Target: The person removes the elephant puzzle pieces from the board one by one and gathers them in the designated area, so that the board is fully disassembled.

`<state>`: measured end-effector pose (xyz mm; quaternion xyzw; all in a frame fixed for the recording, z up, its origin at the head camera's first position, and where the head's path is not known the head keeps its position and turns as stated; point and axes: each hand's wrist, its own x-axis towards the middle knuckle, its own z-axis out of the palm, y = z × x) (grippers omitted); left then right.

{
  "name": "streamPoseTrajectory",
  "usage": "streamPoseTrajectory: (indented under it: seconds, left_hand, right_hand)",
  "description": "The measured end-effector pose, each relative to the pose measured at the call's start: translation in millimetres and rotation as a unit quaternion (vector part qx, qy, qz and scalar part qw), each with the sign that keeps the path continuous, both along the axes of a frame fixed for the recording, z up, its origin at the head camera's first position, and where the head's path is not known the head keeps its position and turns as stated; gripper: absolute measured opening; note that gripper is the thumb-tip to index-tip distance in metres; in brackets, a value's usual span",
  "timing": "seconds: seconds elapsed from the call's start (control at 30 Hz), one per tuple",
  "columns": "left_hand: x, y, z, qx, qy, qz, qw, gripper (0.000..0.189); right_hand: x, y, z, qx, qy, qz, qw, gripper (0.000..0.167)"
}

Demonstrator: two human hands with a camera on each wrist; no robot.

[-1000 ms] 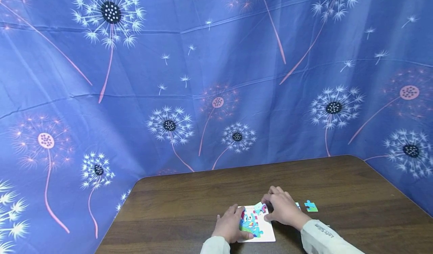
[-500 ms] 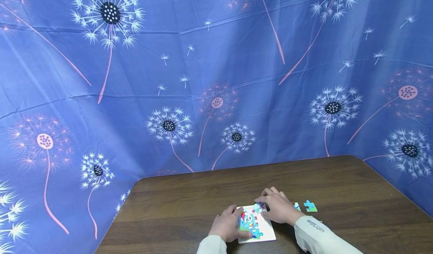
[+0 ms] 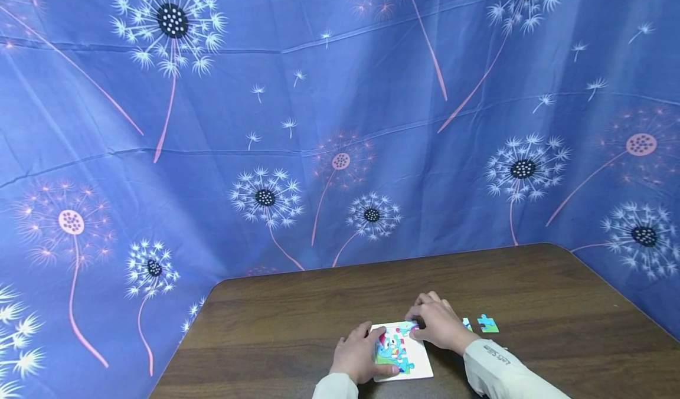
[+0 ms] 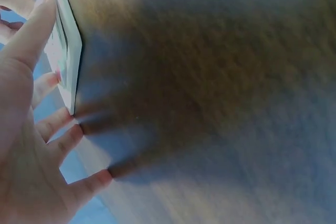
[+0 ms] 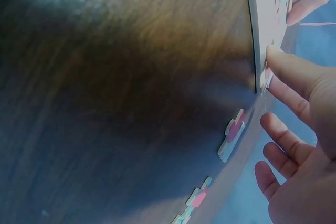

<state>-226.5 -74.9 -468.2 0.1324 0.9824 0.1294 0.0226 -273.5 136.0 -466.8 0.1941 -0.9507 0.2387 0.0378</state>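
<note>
A white puzzle board (image 3: 422,360) lies on the table, its left part filled with joined jigsaw pieces (image 3: 392,349) that show a blue cartoon figure. My left hand (image 3: 355,355) rests at the board's left side, thumb over the lower pieces. The left wrist view shows its fingers spread, some tips touching the table and board edge. At the board's upper right corner my right hand (image 3: 440,325) pinches a puzzle piece (image 3: 406,329) between thumb and index finger. The hand partly hides that piece. The other right fingers stay apart in the right wrist view.
Right of the right hand lies a loose blue-and-green jigsaw piece (image 3: 487,323), with another piece (image 3: 467,323) partly covered beside it. Several loose pieces (image 5: 198,196) show in the right wrist view. A blue dandelion-print cloth (image 3: 319,92) hangs behind the brown wooden table (image 3: 276,328).
The piece in my right hand, tilted up earlier, has moved left and now lies flatter on the board. The right hand shifted left, then slightly back right. My left hand barely moved.
</note>
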Motion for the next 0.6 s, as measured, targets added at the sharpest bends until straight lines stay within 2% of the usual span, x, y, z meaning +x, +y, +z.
streamPoseTrajectory:
  seconds: [0.27, 0.47, 0.6]
  left_hand:
    - [2.1, 1.5, -5.8, 0.005, 0.032, 0.006, 0.9995, 0.082]
    - [0.2, 1.3, -9.7, 0.008, 0.024, 0.007, 0.9997, 0.084]
    - [-0.2, 0.4, -8.3, 0.016, 0.006, 0.001, 0.9998, 0.083]
  right_hand:
    - [1.0, 0.4, 1.2, 0.000, -0.001, 0.000, 1.0000, 0.024]
    - [2.3, 0.2, 1.1, -0.003, 0.000, -0.005, 1.0000, 0.024]
    - [1.3, -0.2, 0.4, 0.002, 0.003, -0.006, 1.0000, 0.024]
